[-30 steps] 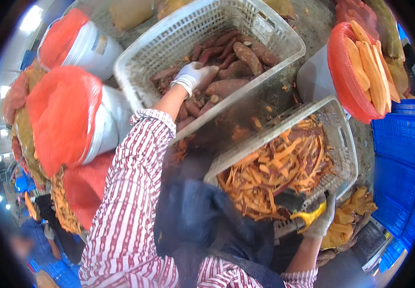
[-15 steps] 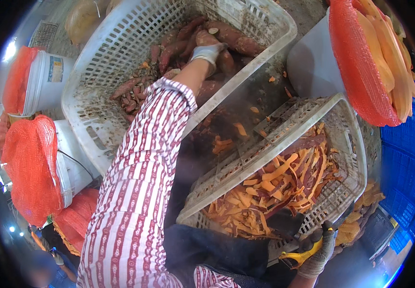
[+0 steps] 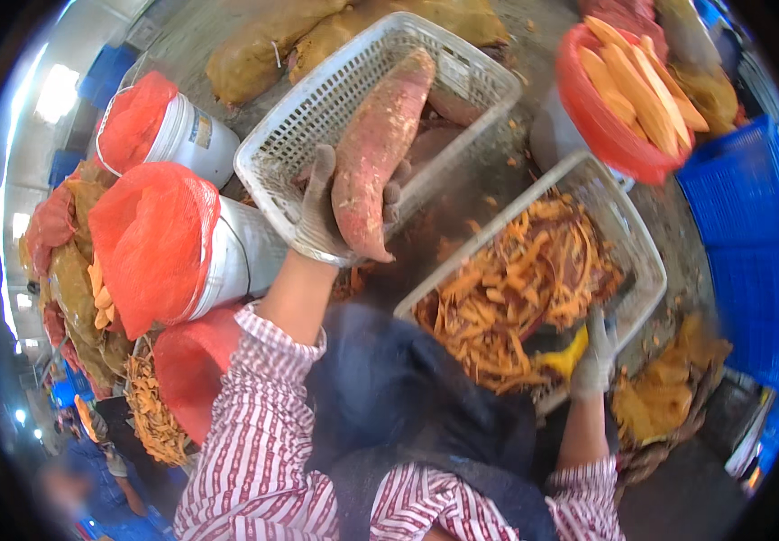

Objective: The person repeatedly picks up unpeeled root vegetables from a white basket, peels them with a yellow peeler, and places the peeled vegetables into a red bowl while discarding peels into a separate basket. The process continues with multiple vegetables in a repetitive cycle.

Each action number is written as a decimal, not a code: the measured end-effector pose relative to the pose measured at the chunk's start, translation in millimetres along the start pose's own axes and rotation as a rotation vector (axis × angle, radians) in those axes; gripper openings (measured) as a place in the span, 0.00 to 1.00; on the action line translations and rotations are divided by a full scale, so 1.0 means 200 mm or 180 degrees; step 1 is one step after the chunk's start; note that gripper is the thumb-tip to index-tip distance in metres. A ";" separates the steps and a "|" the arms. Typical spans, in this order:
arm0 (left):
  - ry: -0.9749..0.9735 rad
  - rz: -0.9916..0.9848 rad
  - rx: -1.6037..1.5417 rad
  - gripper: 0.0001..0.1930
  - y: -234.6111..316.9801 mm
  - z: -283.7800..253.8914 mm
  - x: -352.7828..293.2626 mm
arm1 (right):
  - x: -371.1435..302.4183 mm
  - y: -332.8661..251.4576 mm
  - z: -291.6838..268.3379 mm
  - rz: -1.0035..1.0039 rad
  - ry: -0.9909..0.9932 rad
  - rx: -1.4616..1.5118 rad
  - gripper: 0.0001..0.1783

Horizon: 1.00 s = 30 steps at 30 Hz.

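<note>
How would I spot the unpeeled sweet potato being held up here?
Find the perforated pale crate at top centre. Partly in front of it, the person's gloved left hand holds the sweet potato. Long and reddish, it alone is in hand; its neighbours lie inside the crate.

Blue crates (image 3: 739,194) and peelings (image 3: 526,287) show a food workshop.

Root crate (image 3: 295,135): greyish white, pierced lattice pattern. At root crate: sweet potato (image 3: 379,144), dusky rose with tan blotches; left hand (image 3: 325,221), gloved grey. Nearer than root crate: sleeve (image 3: 250,451), white with maroon patterned stripes; apron (image 3: 394,388), navy. Nearer right of root crate: peelings (image 3: 516,288), orange and maroon; tool (image 3: 566,355), yellow; right hand (image 3: 595,359), gloved pale grey. Left of root crate: buckets (image 3: 243,257), white; mesh coverings (image 3: 151,239), red-orange. Far right of root crate: stacked crates (image 3: 743,252), blue.
</note>
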<state>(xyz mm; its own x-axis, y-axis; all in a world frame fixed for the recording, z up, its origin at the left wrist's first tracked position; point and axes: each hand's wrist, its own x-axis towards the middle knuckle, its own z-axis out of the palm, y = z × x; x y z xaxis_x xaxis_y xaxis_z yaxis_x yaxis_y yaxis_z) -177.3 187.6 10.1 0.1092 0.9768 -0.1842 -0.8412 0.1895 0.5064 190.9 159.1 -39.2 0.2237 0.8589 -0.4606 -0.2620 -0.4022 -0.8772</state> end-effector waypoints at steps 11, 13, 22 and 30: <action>0.0631 -0.0555 0.0154 0.40 -0.78 0.26 -0.76 | -0.57 -0.19 0.43 0.0296 -0.1114 0.2272 0.11; 0.0539 -0.0443 0.0167 0.40 -0.80 0.34 -0.82 | -0.58 -0.12 0.45 0.0309 -0.0932 0.2060 0.09; 0.0612 -0.0391 0.0253 0.35 -0.81 0.29 -1.05 | 0.14 -0.11 0.27 -0.1154 0.0840 0.0802 0.10; 0.0911 0.0179 0.1489 0.41 -0.76 0.28 -0.99 | -0.37 -0.19 0.15 -0.1427 -0.0904 -0.2902 0.17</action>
<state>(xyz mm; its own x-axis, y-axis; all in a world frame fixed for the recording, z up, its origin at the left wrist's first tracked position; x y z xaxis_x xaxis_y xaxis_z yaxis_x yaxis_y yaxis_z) -41.4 -28.6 17.7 -0.1323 0.9330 -0.3346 -0.5094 0.2256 0.8305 155.7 121.4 32.9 -0.1337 0.9832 -0.1240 0.6215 -0.0143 -0.7833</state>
